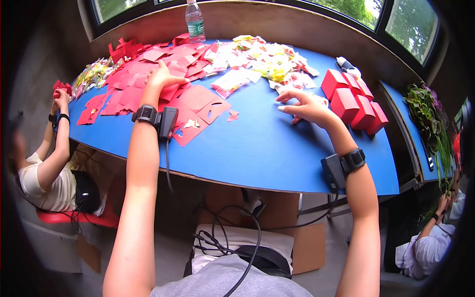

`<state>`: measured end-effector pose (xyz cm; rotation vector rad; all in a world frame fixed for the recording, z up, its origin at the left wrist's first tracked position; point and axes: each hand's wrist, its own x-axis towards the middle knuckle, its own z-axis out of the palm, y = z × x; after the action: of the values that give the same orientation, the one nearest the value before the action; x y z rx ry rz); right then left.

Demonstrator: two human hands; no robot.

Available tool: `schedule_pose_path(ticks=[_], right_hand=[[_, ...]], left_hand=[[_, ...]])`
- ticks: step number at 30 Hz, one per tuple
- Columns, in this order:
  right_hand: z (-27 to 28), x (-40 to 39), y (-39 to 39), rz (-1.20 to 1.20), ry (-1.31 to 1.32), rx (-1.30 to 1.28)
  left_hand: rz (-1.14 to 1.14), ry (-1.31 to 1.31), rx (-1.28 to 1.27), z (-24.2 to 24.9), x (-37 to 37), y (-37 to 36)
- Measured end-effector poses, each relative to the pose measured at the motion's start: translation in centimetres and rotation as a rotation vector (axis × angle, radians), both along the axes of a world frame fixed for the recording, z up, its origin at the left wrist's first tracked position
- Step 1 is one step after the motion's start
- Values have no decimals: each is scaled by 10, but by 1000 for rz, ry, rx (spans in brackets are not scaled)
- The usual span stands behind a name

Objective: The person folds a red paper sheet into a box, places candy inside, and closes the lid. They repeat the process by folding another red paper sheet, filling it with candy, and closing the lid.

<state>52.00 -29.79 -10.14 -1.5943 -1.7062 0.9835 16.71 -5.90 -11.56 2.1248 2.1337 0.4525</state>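
Head view: you are seated at a blue bench (257, 148), both arms stretched out over it. Six or so finished red boxes (354, 99) stand in a tight group at the right edge, so part of the work looks done. Much is left, by the look of it: a wide heap of flat red card cut-outs (148, 84) covers the far left part of the bench, and a pile of small yellow and white packets (262, 62) lies along the far edge, near a water bottle (195, 22).

Your left hand (161, 79) rests on the red cut-outs, fingers curled loosely down onto a sheet; whether they pinch it I cannot tell. Your right hand (307, 106) hovers low just beside the boxes, fingers (287, 96) spread and half open, tips touching or nearly touching a small pale item on the bench, with no firm hold.

Another person sits at the left corner, hands on a red piece (62, 89).
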Motion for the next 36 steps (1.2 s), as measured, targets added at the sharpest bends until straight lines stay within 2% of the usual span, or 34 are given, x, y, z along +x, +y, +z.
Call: schedule_pose_path(ticks=[4, 6, 7, 8, 10, 12, 14, 16, 19, 20, 22, 26, 29, 34, 36], right_hand=[[0, 2, 1, -25, -16, -18], [0, 3, 2, -9, 45, -39], [-1, 4, 3, -13, 58, -36], [1, 3, 2, -21, 57, -36], [4, 0, 0, 13, 106, -40], [5, -2, 0, 43, 93, -31], [10, -8, -5, 143, 303, 70], [14, -7, -8, 270, 508, 59], [15, -12, -9, 345, 681, 160], [20, -12, -12, 362, 703, 137], [21, -13, -10, 306, 868, 83], [19, -16, -10, 189, 833, 103], [16, -21, -11, 212, 859, 2], [15, -26, -12, 141, 826, 13], [13, -23, -8, 135, 805, -8]], left_hand=[[-46, -125, 163, 34, 5, -30], [-328, -428, 546, 40, 17, -41], [-470, -597, 509, 51, 29, -51], [-732, -963, 233, 56, 39, -65], [-968, -1211, -184, 57, 57, -81], [-1204, -1338, -319, 56, 89, -121], [-1281, -1449, -535, 57, 115, -142], [-1288, -1357, -462, 64, 135, -157], [-1238, -982, 254, 49, 163, -162], [-1259, -947, 295, 45, 170, -163], [-1221, -644, 744, 41, 179, -160], [-1235, -782, 745, 26, 189, -152], [-1186, -630, 714, 12, 180, -146], [-1215, -612, 744, 10, 176, -144], [-1319, -586, 788, 9, 176, -142]])
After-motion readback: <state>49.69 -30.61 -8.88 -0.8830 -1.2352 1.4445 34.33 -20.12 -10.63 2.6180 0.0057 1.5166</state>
